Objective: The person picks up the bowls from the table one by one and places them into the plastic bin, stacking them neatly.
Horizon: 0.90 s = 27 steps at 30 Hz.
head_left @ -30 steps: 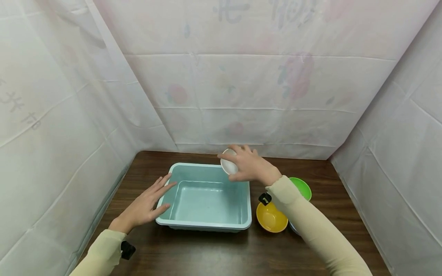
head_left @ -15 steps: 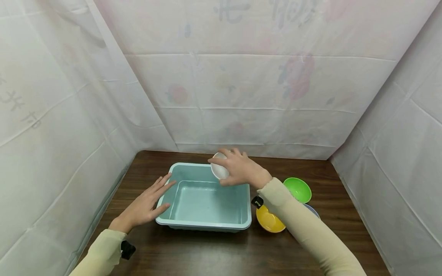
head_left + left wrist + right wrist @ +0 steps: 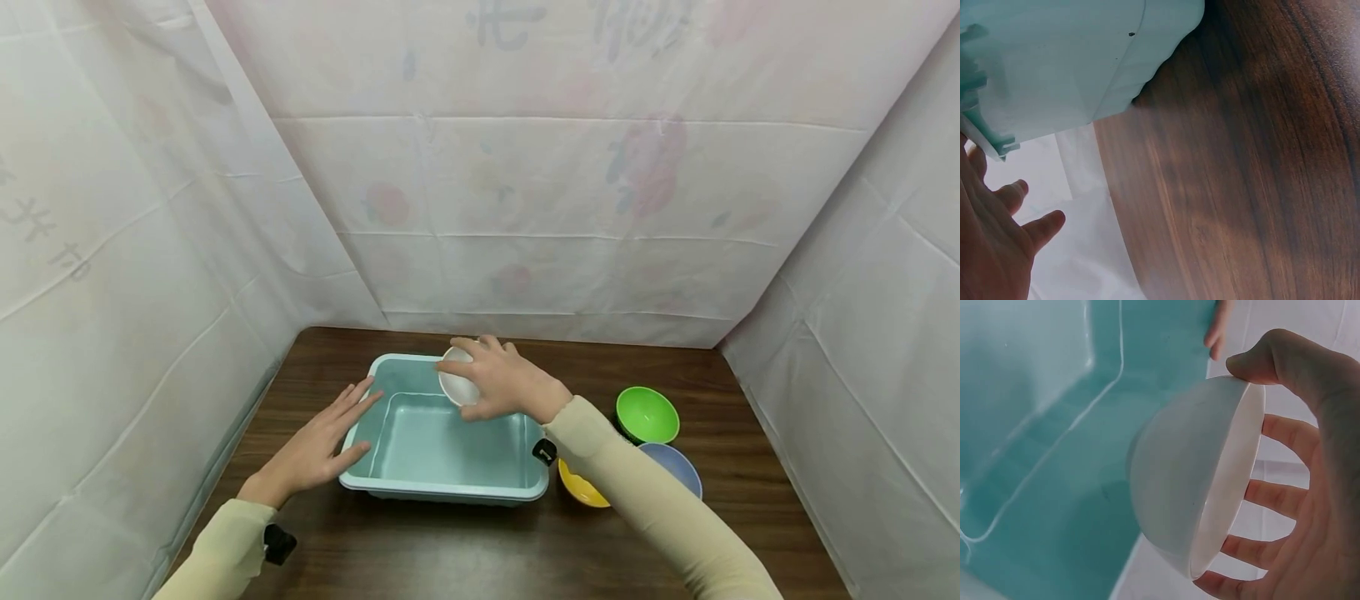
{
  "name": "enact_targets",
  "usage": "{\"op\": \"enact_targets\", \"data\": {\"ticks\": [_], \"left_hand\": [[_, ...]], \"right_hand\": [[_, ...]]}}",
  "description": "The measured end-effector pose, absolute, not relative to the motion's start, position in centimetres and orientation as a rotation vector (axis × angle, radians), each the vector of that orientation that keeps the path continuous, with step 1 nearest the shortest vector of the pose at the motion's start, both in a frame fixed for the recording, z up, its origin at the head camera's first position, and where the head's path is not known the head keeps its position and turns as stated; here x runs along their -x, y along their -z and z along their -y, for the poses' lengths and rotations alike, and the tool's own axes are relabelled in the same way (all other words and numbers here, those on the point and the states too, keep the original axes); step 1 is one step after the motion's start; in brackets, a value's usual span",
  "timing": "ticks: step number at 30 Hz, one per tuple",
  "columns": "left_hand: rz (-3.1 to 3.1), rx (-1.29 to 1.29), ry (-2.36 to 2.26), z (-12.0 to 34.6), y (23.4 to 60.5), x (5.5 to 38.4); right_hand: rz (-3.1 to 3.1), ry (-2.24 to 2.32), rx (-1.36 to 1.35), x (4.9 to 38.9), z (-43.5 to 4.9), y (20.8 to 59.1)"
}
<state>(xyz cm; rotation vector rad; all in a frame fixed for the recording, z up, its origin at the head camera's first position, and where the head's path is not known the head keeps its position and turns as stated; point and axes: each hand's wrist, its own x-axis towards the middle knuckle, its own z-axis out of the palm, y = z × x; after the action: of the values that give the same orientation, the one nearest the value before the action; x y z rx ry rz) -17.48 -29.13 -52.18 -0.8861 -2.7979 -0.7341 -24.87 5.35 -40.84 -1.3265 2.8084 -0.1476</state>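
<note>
My right hand (image 3: 504, 383) grips a white bowl (image 3: 456, 387) by its rim, thumb on one side and fingers spread along the other. In the right wrist view the white bowl (image 3: 1175, 472) is held on a tilt, its rounded outside facing the light blue-green tub. That tub (image 3: 450, 487) stands on the table, with the bowl above its back right part. My left hand (image 3: 318, 446) is at the tub's left rim with fingers extended; in the left wrist view part of that hand (image 3: 997, 231) shows beside the rim, its other fingers out of frame.
Right of the tub, a green bowl (image 3: 647, 415), a blue bowl (image 3: 675, 468) and a yellow bowl (image 3: 581, 490) stand close together on the dark wooden table (image 3: 420, 550). My right forearm partly covers the yellow and blue ones. White sheeting (image 3: 525, 275) encloses the table's back and sides.
My right hand has moved left and slightly nearer with the white bowl, over the tub. The blue and green bowls show more from behind the forearm. My left hand stays put.
</note>
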Motion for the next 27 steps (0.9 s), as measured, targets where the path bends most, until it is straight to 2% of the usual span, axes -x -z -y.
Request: {"op": "enact_targets", "data": {"ticks": [27], "left_hand": [[2.808, 0.876, 0.758, 28.6, 51.9, 17.1]], "right_hand": [[-2.680, -0.064, 1.443, 23.6, -2.0, 45.7]]}}
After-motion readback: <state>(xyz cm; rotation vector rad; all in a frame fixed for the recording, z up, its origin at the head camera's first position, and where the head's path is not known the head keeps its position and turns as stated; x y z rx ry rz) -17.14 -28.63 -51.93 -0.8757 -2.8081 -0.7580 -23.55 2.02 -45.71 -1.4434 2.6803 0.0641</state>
